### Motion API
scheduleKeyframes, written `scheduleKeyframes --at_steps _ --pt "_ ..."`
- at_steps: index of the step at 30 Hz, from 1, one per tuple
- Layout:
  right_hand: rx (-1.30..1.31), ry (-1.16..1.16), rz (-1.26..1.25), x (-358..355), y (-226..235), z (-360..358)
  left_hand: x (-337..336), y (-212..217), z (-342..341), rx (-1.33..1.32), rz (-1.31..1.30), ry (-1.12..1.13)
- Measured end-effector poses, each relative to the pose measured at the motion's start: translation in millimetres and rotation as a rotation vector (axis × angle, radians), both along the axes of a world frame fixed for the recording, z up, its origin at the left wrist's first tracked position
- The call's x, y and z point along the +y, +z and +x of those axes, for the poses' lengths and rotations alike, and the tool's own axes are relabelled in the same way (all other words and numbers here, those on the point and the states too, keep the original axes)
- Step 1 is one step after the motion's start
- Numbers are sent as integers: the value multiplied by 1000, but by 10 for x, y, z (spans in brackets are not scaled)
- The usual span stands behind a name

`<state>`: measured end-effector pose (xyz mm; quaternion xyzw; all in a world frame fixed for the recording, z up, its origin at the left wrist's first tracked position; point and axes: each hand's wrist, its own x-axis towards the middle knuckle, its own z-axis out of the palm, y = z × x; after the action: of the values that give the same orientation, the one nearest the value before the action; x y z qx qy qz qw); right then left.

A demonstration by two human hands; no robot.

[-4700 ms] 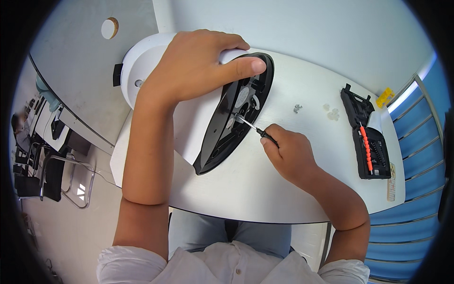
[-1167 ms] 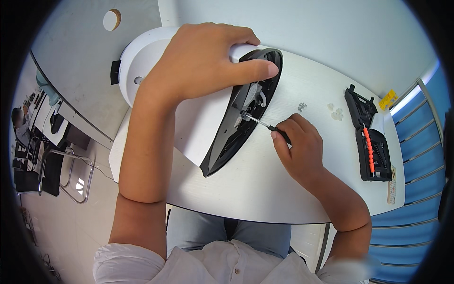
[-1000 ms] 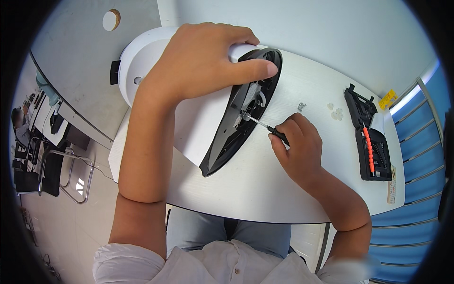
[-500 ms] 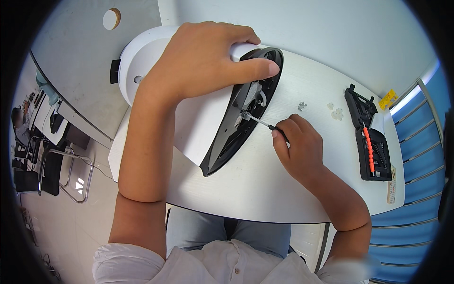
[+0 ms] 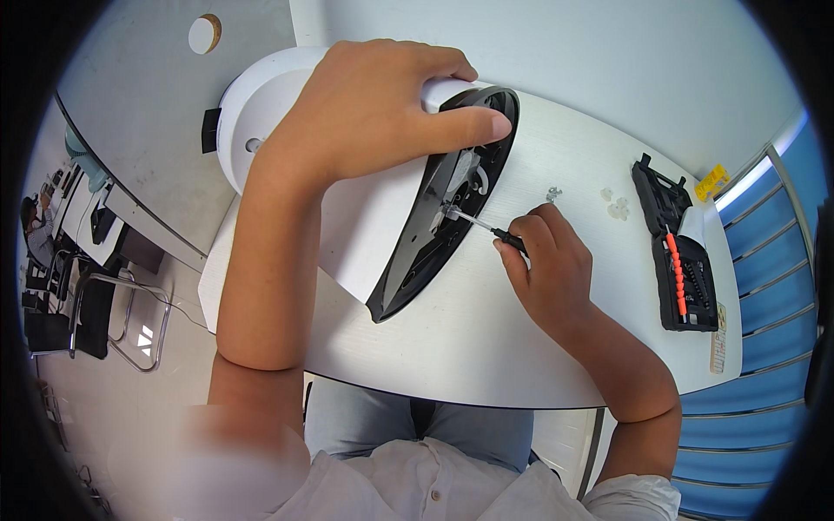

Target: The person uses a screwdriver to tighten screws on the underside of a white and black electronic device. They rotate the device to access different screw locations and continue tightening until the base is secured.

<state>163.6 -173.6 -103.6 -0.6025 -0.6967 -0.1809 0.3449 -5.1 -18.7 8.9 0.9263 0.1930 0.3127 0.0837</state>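
A white appliance housing (image 5: 369,230) with a dark, open underside (image 5: 413,252) lies tipped on the table, that side facing right. My left hand (image 5: 382,108) grips its upper end, fingers over the white shell and thumb on the dark rim. In my right hand (image 5: 552,265) is a slim screwdriver (image 5: 508,238) with a black handle, pinched between thumb and fingers. The screwdriver's metal shaft reaches into the underside, its tip at a small pale fitting (image 5: 451,211). Whether the tip sits in a screw is too small to tell.
Small metal screws (image 5: 553,194) and pale round pads (image 5: 616,205) lie right of the housing. An open black tool case (image 5: 686,282) holds an orange flexible shaft (image 5: 677,273). A white round dish-like part (image 5: 269,104) is behind my left arm. Metal railings (image 5: 756,330) stand at right.
My right hand has shifted very slightly on the screwdriver, whose tip stays at the same spot. The left hand keeps its grip on the housing.
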Motion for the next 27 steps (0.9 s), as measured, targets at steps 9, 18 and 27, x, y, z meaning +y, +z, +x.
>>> scheduleKeyframes --at_steps 9,18,27 --pt "130 27 -57 -12 17 -15 -4 2 -8 0 -1 3" --pt "-43 -32 12 -17 62 -30 -2 1 -4 4 12 8" --pt "-179 -89 20 -87 91 -88 -12 14 3 13 -41 15"
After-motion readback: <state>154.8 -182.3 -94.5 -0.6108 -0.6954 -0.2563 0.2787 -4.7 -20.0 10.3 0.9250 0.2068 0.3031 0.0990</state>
